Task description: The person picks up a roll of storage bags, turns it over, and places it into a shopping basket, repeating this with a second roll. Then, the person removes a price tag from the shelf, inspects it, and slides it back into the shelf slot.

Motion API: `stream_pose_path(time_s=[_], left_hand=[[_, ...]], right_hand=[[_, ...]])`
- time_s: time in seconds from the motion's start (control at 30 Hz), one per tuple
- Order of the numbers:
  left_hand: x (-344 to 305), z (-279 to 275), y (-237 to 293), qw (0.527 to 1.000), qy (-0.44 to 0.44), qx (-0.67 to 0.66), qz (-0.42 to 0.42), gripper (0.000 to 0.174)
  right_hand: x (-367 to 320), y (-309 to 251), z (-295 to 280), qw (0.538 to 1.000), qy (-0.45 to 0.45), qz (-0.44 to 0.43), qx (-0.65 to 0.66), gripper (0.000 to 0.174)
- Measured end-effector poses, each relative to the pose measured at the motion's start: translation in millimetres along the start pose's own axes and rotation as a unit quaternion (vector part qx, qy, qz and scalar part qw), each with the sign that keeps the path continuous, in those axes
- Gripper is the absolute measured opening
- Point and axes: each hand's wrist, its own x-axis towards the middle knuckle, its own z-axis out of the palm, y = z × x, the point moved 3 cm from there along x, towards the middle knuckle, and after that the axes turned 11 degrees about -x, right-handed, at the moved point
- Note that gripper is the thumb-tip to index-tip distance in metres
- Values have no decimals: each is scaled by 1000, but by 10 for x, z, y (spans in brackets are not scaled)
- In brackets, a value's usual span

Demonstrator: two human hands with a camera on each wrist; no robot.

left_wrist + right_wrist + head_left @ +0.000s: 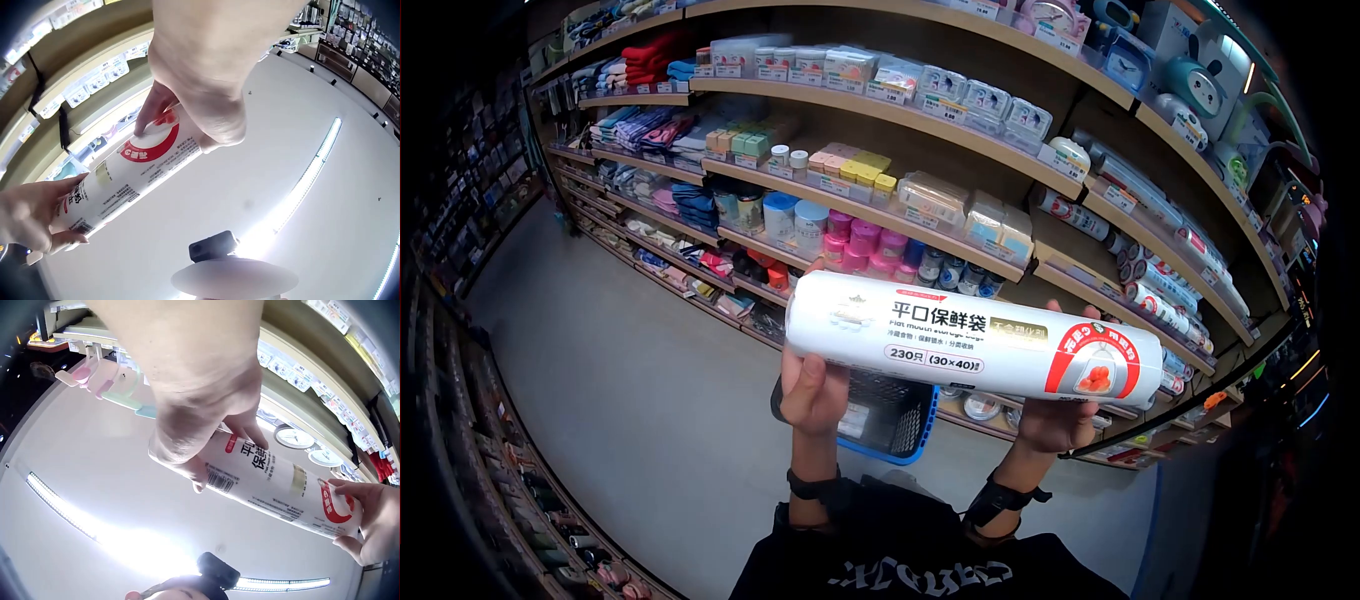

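A white printed roll of plastic storage bags (970, 340) is held up lengthwise in front of the body, its right end a little lower in the head view. My left hand (815, 395) grips the left end, thumb at the lower edge. At the other end, by the red arch label, my right hand (1055, 425) holds the roll from beneath, with fingertips showing over its top edge. Both wrist views show the roll (119, 178) (275, 481) between the two hands, fingers and thumbs on opposite sides. The palms are partly hidden behind it.
Below the roll is a dark basket with a blue rim (927, 425) and a pale item inside. Curved shelves (880, 205) ahead carry boxes, jars, and folded cloths. Similar white rolls (1150, 300) lie on the right shelves. Grey floor (620, 350) runs left, beside another shelf row (520, 480).
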Motion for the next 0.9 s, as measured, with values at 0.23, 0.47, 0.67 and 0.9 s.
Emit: stream_pose_path(time_s=[0.23, 0.47, 0.67, 0.9], left_hand=[[4, -32, -163, 991, 69, 92, 64, 107], [50, -95, -255, 982, 103, 135, 76, 114], [58, -90, -278, 985, 109, 121, 60, 111], [89, -101, -265, 982, 136, 123, 35, 109]], right_hand=[[-51, 50, -286, 998, 40, 37, -34, 84], [-53, 96, -383, 999, 12, 17, -35, 80], [-17, 118, -320, 999, 9, 30, -21, 76], [-50, 197, -362, 995, 79, 45, -45, 74]])
